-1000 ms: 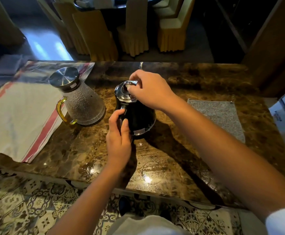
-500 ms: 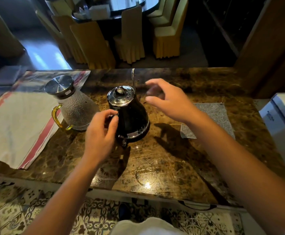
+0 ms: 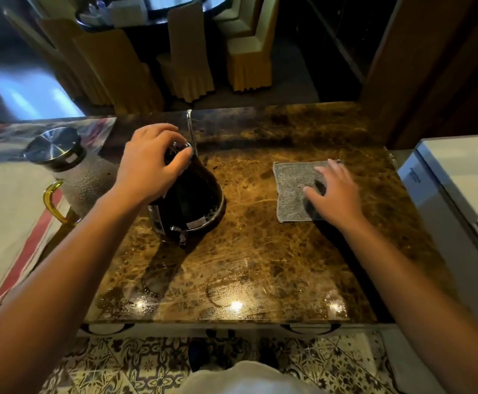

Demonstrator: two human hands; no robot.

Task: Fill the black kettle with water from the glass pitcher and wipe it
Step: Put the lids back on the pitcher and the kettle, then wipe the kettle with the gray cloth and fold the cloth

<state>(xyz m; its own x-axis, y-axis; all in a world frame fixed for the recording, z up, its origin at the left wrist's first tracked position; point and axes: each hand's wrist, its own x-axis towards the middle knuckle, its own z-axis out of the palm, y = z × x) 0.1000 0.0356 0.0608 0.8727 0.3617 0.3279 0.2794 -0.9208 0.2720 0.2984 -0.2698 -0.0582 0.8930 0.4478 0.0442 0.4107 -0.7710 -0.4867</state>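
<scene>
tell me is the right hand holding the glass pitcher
No, the right hand lies spread over the grey cloth, while the glass pitcher stands untouched at the far left.

The black kettle (image 3: 188, 203) stands upright on the marble counter in front of me, glossy and cone-shaped with a chrome band round its base and a thin gooseneck spout rising at its far side; my left hand (image 3: 149, 163) grips its top. Just beside it on my left stands the glass pitcher (image 3: 72, 172), upright, its body pebbled, with a steel lid on and an amber handle facing me.
</scene>
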